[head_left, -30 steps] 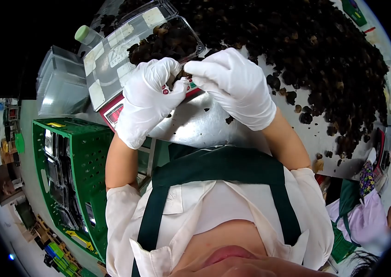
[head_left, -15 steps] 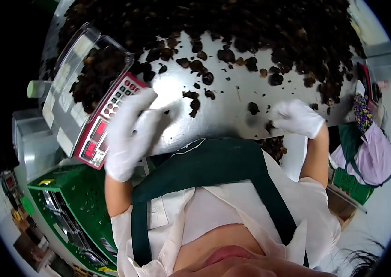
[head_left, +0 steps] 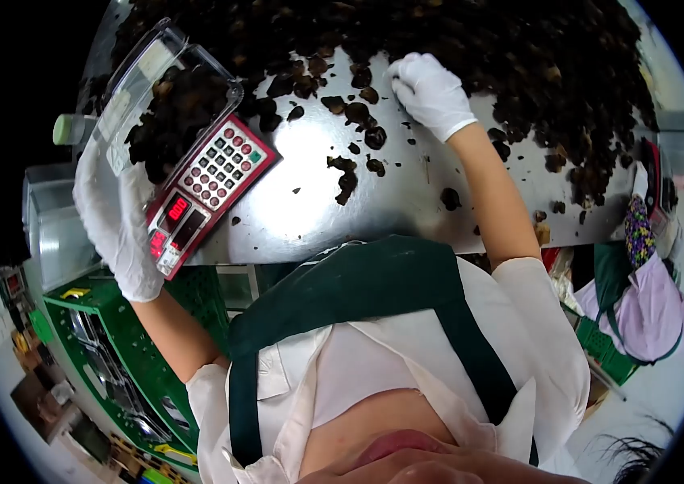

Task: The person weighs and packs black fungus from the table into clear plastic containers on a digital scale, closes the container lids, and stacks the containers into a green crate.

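Observation:
My left hand (head_left: 120, 222), in a white glove, is at the near end of a clear plastic tray (head_left: 120, 149). Its fingers lie along the outer side and its thumb is inside, closed on the tray's edge. The tray sits over a red digital scale (head_left: 211, 181) and holds a heap of dark dried fungus (head_left: 176, 117). The scale's red display reads 0.00. My right hand (head_left: 435, 95), also gloved in white, reaches to the near edge of a large dark fungus pile (head_left: 568, 89). Its fingers are curled closed; whatever they hold is hidden.
Loose fungus pieces (head_left: 358, 117) lie scattered on the shiny metal table (head_left: 277, 210). A green crate (head_left: 108, 323) stands below at left, beside a clear bin (head_left: 55, 234). At right, another person's patterned sleeve (head_left: 639, 234) is near a second red device (head_left: 655, 189).
My left hand has moved left, from beside the scale's keypad to the tray's edge. My right hand has gone from the near table edge forward to the pile.

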A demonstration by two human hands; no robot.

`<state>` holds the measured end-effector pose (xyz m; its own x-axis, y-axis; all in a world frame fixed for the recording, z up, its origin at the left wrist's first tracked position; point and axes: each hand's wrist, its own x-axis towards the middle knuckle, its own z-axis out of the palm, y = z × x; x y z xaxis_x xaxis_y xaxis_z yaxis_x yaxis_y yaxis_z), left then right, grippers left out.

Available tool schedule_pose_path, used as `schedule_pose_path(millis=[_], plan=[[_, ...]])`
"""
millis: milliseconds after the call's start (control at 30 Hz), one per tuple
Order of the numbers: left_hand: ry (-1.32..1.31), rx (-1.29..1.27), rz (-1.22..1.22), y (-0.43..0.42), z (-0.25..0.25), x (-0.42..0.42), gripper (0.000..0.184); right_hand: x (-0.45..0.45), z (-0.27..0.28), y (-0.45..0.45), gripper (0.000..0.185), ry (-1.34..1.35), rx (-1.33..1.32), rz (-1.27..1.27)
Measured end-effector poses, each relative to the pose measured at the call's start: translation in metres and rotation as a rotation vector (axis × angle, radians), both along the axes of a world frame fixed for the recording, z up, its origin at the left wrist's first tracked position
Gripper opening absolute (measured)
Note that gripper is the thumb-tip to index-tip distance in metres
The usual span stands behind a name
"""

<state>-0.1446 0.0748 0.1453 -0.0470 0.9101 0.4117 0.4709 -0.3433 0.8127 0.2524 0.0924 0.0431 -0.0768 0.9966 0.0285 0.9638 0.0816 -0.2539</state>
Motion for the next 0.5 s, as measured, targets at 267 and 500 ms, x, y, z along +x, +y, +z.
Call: schedule_pose_path(millis=[267, 500], plan=[[0.198, 0.125, 0.312, -0.027, -0.002, -0.067, 0.041, -0.021, -0.010, 0.053, 0.017, -0.145, -0.087, 0.249], [0.119, 0.162, 0.413, -0.032, 0.000, -0.112, 0.042, -0.012, 0.015, 0.056, 0.031, 0.723, -0.082, -0.047]])
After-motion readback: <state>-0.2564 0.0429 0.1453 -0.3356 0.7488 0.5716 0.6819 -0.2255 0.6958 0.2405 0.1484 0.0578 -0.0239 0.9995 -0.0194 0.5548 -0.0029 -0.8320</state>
